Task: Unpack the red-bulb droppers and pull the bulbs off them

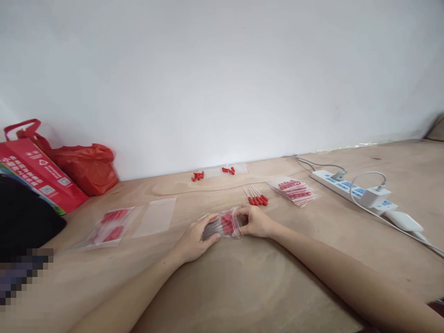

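A bag [224, 225] of red-tipped sticks [227, 221] is midway across the surface [222, 291], caught between 2 hands: the left hand [197, 237] has its grip around 1 end, the right hand [256, 222] pinches the red-lined edge. Loose sticks [257, 199] crowd just past the right hand, a stack [294, 190] and power strip [342, 188] further right. Leftward, past a gap, lies a flat bag [157, 216].

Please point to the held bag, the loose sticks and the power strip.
Held bag [227, 223], head view: film over red tips.
Loose sticks [255, 200], head view: a red tip.
Power strip [342, 186], head view: socket face.
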Demonstrator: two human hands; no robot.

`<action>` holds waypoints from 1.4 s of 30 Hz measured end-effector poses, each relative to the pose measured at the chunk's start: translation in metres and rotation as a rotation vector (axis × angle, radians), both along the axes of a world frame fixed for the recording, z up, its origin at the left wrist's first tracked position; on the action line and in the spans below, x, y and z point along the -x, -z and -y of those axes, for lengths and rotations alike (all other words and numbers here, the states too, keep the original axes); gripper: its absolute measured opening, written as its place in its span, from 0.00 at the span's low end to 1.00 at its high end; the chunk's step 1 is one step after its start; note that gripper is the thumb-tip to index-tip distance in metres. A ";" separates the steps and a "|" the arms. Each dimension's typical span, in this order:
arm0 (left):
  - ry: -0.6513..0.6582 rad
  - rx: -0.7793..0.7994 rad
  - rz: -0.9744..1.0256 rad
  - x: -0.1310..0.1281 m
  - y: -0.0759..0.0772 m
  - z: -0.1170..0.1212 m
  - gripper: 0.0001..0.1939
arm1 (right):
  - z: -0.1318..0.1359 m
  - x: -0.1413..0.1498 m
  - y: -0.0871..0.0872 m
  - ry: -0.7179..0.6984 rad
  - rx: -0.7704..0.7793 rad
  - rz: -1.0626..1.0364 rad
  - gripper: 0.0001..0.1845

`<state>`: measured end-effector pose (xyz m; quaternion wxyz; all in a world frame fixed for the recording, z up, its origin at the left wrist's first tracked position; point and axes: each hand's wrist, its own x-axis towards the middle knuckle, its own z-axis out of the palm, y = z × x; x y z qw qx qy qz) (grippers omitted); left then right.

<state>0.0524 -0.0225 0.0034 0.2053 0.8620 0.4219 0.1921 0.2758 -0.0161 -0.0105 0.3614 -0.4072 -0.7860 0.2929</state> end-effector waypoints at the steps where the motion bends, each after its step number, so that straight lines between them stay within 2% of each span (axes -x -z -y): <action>1: 0.002 0.003 0.005 0.000 0.000 0.000 0.24 | 0.001 0.001 0.000 0.029 -0.010 0.003 0.18; 7: 0.022 0.013 0.047 0.000 -0.001 0.001 0.24 | 0.003 0.002 0.000 0.052 -0.084 -0.006 0.19; 17: 0.018 0.021 0.058 0.001 0.000 0.001 0.23 | 0.002 0.003 -0.001 -0.004 0.102 -0.018 0.16; 22: 0.010 0.016 0.066 0.000 -0.002 0.001 0.22 | 0.002 0.003 0.000 -0.016 0.039 0.018 0.12; 28: 0.020 -0.011 0.067 0.001 0.001 0.000 0.20 | 0.000 0.004 0.009 -0.039 0.155 -0.143 0.13; 34: 0.014 -0.001 0.061 0.002 0.003 -0.001 0.20 | -0.001 0.005 0.011 -0.080 0.160 -0.180 0.12; 37: 0.001 -0.002 0.050 0.002 0.001 0.000 0.20 | -0.001 0.002 0.006 -0.086 0.254 -0.273 0.11; 42: -0.011 -0.015 0.023 0.003 -0.003 0.002 0.19 | 0.001 -0.010 -0.003 0.050 0.583 -0.454 0.13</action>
